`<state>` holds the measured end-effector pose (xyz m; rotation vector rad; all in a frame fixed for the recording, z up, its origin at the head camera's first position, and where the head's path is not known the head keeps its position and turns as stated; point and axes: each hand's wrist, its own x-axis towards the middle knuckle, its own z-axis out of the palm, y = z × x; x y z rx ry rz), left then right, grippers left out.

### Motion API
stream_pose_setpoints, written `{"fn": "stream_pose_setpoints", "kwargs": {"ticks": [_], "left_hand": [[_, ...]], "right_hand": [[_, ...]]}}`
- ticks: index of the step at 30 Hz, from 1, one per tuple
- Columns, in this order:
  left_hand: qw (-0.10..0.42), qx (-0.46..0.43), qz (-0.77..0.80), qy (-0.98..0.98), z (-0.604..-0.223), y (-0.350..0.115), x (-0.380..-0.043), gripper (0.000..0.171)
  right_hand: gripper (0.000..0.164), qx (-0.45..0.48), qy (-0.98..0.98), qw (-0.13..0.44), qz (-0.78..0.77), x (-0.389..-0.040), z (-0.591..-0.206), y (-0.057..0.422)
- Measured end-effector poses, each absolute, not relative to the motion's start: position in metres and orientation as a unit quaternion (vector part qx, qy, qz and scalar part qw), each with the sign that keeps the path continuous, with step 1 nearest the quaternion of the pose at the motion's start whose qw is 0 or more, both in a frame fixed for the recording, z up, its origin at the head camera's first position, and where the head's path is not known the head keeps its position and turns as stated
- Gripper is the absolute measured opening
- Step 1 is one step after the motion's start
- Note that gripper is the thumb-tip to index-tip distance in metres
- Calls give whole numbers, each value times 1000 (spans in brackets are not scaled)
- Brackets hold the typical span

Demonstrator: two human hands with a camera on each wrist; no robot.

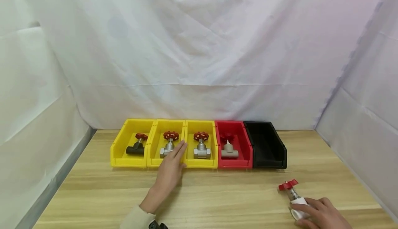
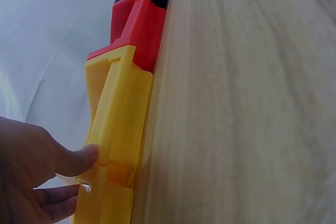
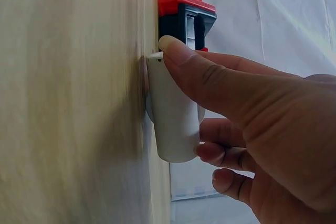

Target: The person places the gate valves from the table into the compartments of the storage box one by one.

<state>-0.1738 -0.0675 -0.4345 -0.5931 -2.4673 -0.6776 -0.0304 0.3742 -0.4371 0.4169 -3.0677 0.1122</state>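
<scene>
At the lower right of the head view, my right hand (image 1: 323, 213) holds a white pipe valve (image 1: 299, 204) with a red handle. The right wrist view shows my thumb and fingers on its white body (image 3: 176, 114), close to the tabletop. My left hand (image 1: 170, 167) rests on the divider between the middle and right yellow bins (image 1: 200, 163), fingers extended. In the left wrist view its thumb (image 2: 81, 161) touches the bin rim. Beside that hand lie two silver valves with red handwheels, one (image 1: 168, 149) partly covered by my fingers, the other (image 1: 202, 151) in the right yellow bin.
A row of bins stands against the white cloth backdrop (image 1: 199, 49). The left yellow bin (image 1: 119, 149) contains a black valve (image 1: 135, 149); the red bin (image 1: 245, 153) contains a beige valve (image 1: 229, 152). At the right end sits a black bin (image 1: 270, 163). All are on the wood-grain table (image 1: 230, 198).
</scene>
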Motion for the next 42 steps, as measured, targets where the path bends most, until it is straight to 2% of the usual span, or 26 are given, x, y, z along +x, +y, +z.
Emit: {"fn": "stream_pose_setpoints", "kwargs": {"ticks": [4, 9, 12, 23, 27, 29, 33, 42], "left_hand": [[256, -221, -244, -909, -434, -67, -174, 78], [255, -218, -240, -911, -435, -67, -175, 78], [255, -217, -240, -911, -435, -68, -175, 77], [237, -211, -243, -917, -435, -68, -174, 78], [234, -211, -243, -917, -435, -68, -174, 78], [232, -211, -243, -918, -434, -67, -174, 77], [229, -209, -244, -919, -435, -67, -174, 76], [232, -210, -251, -916, -434, -67, -173, 78]], "right_hand": [[36, 142, -989, 31, 31, -30, -438, 376], [35, 183, -978, 93, 20, -31, -438, 376], [35, 186, -976, 107, 22, -34, -437, 374], [33, 167, -983, 75, 25, -36, -439, 373], [32, 180, -978, 101, 31, -35, -443, 376], [34, 200, -968, 147, 29, -36, -446, 377], [38, 216, -959, 181, 24, -36, -448, 376], [40, 228, -953, 201, 15, -38, -449, 376]]}}
